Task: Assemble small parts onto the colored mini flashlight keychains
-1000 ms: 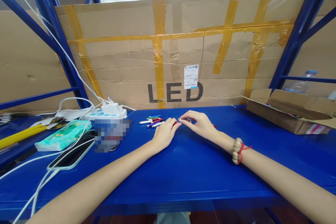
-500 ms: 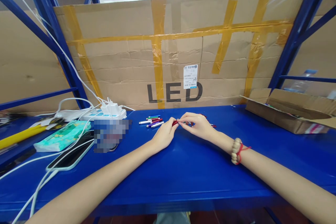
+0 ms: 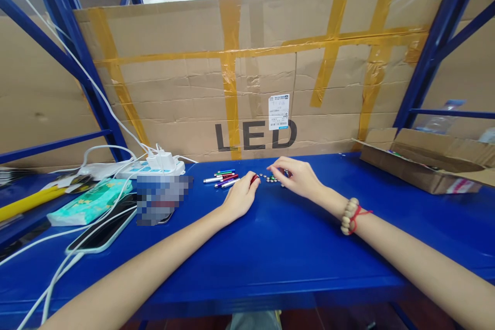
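My left hand (image 3: pixel 240 197) is closed around a short red metallic tube (image 3: pixel 254 179), whose end pokes out between thumb and forefinger. Just to its right, my right hand (image 3: pixel 296 175) hovers with fingers curled and drawn together; what they hold, if anything, cannot be made out. Under and beside the right fingertips lie several small shiny round pieces (image 3: pixel 270 179) on the blue tabletop (image 3: pixel 270 247). Dark and reddish bits show behind that hand, mostly hidden. Left of my left hand rests a loose group of slim metallic tubes (image 3: pixel 222 179) in silver, purple, red, green and blue.
At left are a white power strip (image 3: pixel 176 167) with cables, a phone (image 3: pixel 102 229), a green tissue pack (image 3: pixel 91 201) and a yellow-handled object (image 3: pixel 31 202). An open cardboard box (image 3: pixel 421 172) stands at right. A large cardboard sheet (image 3: pixel 178 98) closes the back.
My right hand has moved away from the red tube, up and slightly right, so the hands are apart. Small shiny round pieces now show between them. The left hand keeps its grip.
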Demonstrator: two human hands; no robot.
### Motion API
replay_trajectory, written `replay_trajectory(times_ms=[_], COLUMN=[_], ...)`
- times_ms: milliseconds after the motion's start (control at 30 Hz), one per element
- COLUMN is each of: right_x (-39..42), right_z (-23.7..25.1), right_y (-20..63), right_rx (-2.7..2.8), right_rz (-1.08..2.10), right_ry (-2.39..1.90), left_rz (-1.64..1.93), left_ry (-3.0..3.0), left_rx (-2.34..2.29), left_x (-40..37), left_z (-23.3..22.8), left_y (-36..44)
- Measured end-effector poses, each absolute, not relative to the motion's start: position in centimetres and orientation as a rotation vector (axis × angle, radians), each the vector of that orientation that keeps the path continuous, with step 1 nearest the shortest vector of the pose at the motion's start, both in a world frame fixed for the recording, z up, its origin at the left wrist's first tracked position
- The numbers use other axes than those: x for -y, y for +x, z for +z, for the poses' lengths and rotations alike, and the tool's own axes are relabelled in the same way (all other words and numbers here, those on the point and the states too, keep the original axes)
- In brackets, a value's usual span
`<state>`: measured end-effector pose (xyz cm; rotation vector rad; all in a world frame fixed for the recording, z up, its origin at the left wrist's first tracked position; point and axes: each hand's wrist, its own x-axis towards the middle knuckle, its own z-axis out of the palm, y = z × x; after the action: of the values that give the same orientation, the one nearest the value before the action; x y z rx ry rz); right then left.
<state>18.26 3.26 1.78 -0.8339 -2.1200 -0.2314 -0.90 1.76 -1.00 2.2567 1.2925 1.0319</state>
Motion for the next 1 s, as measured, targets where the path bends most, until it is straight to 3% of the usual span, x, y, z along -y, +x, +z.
replay_trajectory(times_ms=[200, 367, 600, 1000], right_x=[-4.9, -5.5, -6.2, -6.0], right_z=[2.6, 2.1, 0.6, 0.8], right_y=[21.0, 21.2, 21.0, 21.0], right_rx=[1.786, 1.976, 2.355, 2.402], right_rz=[-0.325, -0.269, -0.255, -0.311], right_ry=[-1.2, -1.444, -1.497, -1.478], left_rz=[1.001, 0.916, 0.848, 0.8], left_ry=[2.417, 2.565, 2.698, 2.738], left_rx=[-1.31, -1.351, -1.357, -1.354], left_x=[-1.5, -0.8, -0.4, -0.5], left_z=[-0.8, -0.2, 0.0, -0.1], left_y=[-0.8, -0.6, -0.3, -0.4])
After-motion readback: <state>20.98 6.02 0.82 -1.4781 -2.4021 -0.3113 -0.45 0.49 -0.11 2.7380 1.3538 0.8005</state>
